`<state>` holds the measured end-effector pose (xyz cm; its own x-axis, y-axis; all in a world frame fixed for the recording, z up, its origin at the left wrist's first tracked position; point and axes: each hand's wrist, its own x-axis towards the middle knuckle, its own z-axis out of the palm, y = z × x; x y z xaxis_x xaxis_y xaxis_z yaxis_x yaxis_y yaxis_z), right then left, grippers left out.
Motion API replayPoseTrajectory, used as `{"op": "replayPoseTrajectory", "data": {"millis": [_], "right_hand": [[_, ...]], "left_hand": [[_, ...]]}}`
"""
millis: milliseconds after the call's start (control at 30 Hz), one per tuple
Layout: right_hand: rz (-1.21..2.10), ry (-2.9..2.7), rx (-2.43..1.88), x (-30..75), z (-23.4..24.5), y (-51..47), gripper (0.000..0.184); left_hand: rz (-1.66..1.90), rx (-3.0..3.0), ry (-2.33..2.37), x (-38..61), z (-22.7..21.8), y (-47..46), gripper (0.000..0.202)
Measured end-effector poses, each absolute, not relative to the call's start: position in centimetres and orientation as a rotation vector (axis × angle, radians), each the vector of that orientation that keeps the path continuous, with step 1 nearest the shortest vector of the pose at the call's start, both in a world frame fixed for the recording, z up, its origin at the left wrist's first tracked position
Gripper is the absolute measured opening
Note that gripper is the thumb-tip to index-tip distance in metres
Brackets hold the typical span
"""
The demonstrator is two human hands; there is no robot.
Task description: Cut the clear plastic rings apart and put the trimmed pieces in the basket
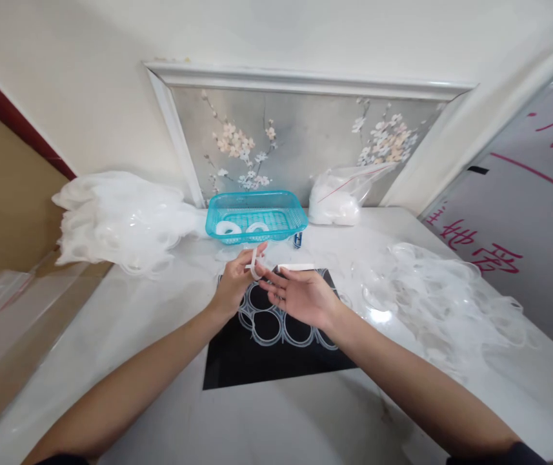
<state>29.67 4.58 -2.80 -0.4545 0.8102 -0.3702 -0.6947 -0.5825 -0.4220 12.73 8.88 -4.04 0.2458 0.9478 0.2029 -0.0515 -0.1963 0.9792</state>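
My left hand pinches a thin white ring upright between thumb and fingers. Close by on the right is my right hand, palm turned up and fingers stretched toward the ring; whether the fingertips touch it I cannot tell. A slim white stick-like thing with a dark left end shows just beyond the right thumb; the hand does not visibly grip it. Below both hands, a translucent sheet of joined rings lies on a black mat, partly hidden by the hands.
A turquoise basket holding white rings stands at the back. A filled clear bag is right of it. Translucent ring sheets are heaped at left and spread at right. A written-on whiteboard borders the table.
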Motion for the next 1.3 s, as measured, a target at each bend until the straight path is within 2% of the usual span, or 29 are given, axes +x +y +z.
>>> {"op": "replayPoseTrajectory", "data": {"millis": [133, 200, 300, 333, 400, 567, 867, 1133, 1300], "right_hand": [[1.959, -0.168, -0.840, 31.9, -3.0, 4.1, 0.017], [1.925, -0.149, -0.884, 33.0, -3.2, 3.5, 0.016], [1.886, -0.122, -0.930, 34.1, -3.8, 2.4, 0.014], [1.878, -0.110, -0.937, 34.2, -4.0, 2.0, 0.014], [1.875, -0.085, -0.934, 34.4, -4.4, 1.4, 0.013], [1.884, -0.015, -0.876, 34.7, -5.3, -0.2, 0.009], [1.858, 0.089, -0.779, 35.0, -6.5, -1.5, 0.007], [1.817, 0.057, -0.763, 35.4, -7.0, -1.2, 0.013], [1.813, 0.060, -0.766, 35.4, -7.2, -1.3, 0.012]], "left_hand": [[0.993, 2.012, 1.197, 9.8, -0.9, 12.8, 0.061], [1.043, 2.119, 1.367, 8.2, 0.7, 15.9, 0.072], [0.617, 2.449, 1.794, 6.5, 1.9, 20.9, 0.075], [0.382, 2.483, 1.834, 6.1, 1.9, 22.3, 0.075], [0.156, 2.488, 1.810, 5.6, 1.3, 24.6, 0.075], [-0.091, 2.479, 1.755, 5.5, -0.6, 27.1, 0.076], [-0.162, 2.621, 1.707, 6.6, -1.0, 27.0, 0.054], [-0.195, 2.736, 1.763, 7.3, -0.6, 26.9, 0.021], [-0.244, 2.809, 1.632, 7.3, -0.8, 27.4, 0.015]]}}
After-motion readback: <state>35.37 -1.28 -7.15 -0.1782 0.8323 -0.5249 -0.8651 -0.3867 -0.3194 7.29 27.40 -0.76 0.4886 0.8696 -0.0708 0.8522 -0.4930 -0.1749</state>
